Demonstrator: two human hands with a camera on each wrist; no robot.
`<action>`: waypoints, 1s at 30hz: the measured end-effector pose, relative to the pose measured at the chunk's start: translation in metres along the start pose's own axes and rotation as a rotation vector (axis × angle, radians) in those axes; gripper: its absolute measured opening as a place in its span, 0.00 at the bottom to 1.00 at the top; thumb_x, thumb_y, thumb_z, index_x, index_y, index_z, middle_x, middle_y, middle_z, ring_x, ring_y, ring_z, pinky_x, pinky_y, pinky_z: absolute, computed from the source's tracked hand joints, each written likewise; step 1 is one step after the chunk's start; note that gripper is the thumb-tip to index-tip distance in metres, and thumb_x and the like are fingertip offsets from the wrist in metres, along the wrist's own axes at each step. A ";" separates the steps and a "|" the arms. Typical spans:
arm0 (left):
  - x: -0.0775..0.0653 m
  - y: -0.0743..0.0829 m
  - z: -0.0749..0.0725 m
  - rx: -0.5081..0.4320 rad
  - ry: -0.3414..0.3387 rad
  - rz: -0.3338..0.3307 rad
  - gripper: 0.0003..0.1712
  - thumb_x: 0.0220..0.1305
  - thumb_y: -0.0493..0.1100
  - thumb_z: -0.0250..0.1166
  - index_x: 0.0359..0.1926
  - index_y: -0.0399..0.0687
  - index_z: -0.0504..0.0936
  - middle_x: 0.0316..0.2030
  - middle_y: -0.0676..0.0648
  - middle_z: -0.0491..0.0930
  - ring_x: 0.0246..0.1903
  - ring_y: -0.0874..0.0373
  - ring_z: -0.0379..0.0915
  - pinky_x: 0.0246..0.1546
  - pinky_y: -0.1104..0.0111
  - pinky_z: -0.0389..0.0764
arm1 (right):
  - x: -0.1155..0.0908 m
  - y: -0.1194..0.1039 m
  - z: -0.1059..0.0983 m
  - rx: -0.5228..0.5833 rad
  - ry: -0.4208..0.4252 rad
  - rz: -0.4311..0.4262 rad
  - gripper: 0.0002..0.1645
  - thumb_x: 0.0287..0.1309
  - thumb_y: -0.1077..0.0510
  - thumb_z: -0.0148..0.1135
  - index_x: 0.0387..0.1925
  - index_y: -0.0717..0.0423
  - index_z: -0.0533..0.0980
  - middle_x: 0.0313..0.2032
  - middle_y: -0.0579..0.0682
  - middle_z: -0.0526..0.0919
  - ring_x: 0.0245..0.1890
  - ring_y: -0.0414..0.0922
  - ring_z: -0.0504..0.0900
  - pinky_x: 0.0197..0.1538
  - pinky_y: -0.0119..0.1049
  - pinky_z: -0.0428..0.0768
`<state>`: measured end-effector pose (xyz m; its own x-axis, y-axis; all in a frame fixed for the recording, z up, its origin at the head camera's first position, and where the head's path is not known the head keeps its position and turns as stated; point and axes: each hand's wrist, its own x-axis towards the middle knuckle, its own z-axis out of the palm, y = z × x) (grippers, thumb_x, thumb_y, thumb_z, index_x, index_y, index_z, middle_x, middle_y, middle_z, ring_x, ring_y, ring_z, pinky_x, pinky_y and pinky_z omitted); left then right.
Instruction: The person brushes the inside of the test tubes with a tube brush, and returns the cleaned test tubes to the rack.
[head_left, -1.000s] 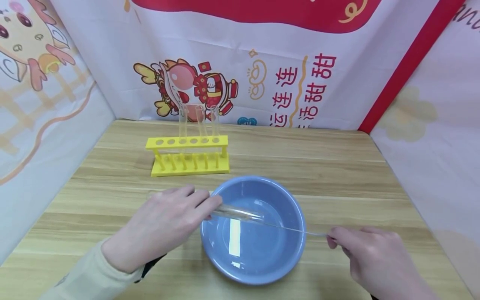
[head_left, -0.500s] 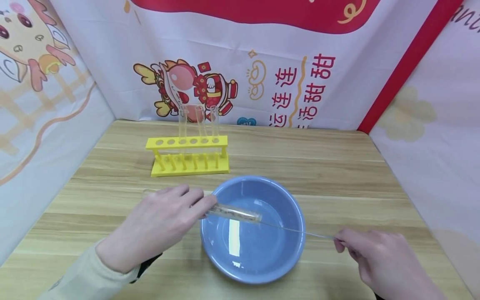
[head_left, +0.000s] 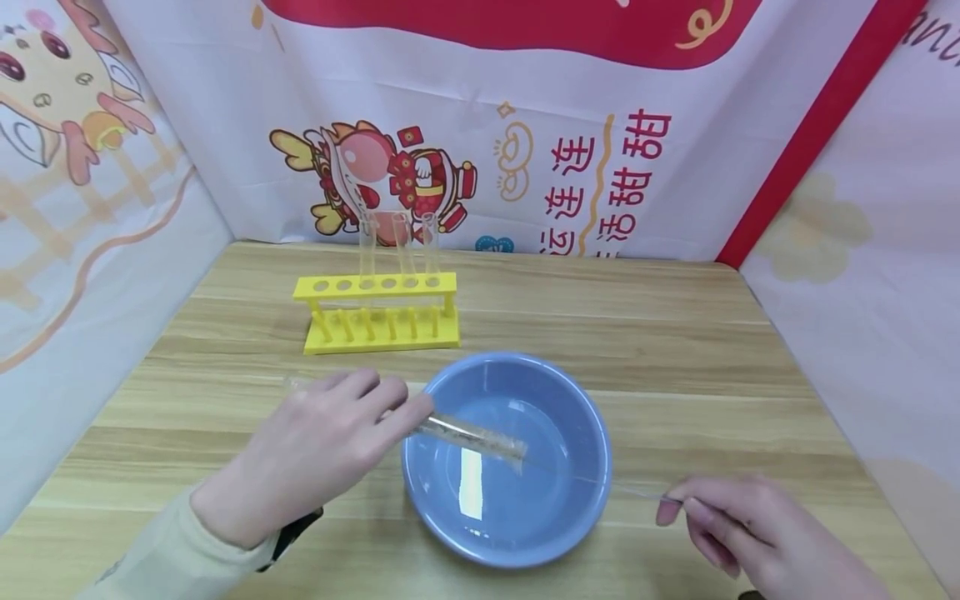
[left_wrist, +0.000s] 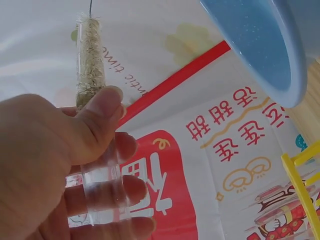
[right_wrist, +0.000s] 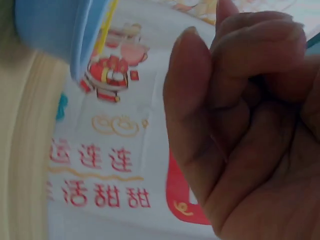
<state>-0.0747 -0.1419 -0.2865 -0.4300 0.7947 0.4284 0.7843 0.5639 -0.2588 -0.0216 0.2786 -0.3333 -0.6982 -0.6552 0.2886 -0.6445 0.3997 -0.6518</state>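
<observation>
My left hand point(head_left: 322, 442) grips a clear glass test tube point(head_left: 450, 428), tilted so that its mouth is over the blue basin point(head_left: 506, 560). Thumb and fingers wrap around the tube in the left wrist view. Pale bristles of a test tube brush point(left_wrist: 91, 55) fill the mouth end and poke slightly past the rim. From there the brush's thin wire handle point(head_left: 637, 493) runs across the basin to my right hand point(head_left: 757, 525), which pinches its end between thumb and fingers. The right wrist view shows curled fingers, but not the wire.
Behind the left hand stands a yellow test tube rack point(head_left: 378, 333) holding three clear test tubes point(head_left: 402, 250). The basin sits on the wooden table point(head_left: 660, 350) between the hands. Printed cloth point(head_left: 465, 92) walls in the back and sides.
My right hand first moved slightly right, then lower, and turned so its thumb shows. The tube's mouth end has dipped, and bristles now show at its rim.
</observation>
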 end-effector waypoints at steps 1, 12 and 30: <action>0.000 0.000 0.000 0.008 0.019 0.018 0.15 0.61 0.33 0.69 0.50 0.42 0.82 0.34 0.45 0.81 0.31 0.50 0.78 0.27 0.60 0.85 | -0.001 0.002 0.000 0.052 -0.012 -0.003 0.32 0.56 0.84 0.51 0.47 0.46 0.76 0.18 0.38 0.67 0.19 0.26 0.67 0.25 0.19 0.71; 0.001 0.005 -0.001 0.124 0.068 0.057 0.30 0.80 0.36 0.31 0.50 0.40 0.83 0.33 0.44 0.80 0.29 0.49 0.76 0.32 0.60 0.84 | 0.000 -0.002 0.007 -0.006 0.106 0.114 0.30 0.53 0.82 0.60 0.40 0.42 0.81 0.18 0.36 0.68 0.18 0.29 0.68 0.22 0.22 0.69; 0.002 0.006 -0.003 0.110 0.048 0.071 0.34 0.80 0.36 0.25 0.51 0.38 0.82 0.31 0.42 0.78 0.25 0.49 0.75 0.27 0.58 0.84 | 0.005 -0.008 0.022 -0.103 0.268 0.077 0.36 0.40 0.87 0.59 0.33 0.41 0.81 0.28 0.34 0.79 0.25 0.32 0.72 0.25 0.25 0.67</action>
<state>-0.0693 -0.1372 -0.2845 -0.3517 0.8232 0.4457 0.7567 0.5303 -0.3823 -0.0132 0.2580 -0.3424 -0.7946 -0.4335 0.4251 -0.6054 0.5133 -0.6082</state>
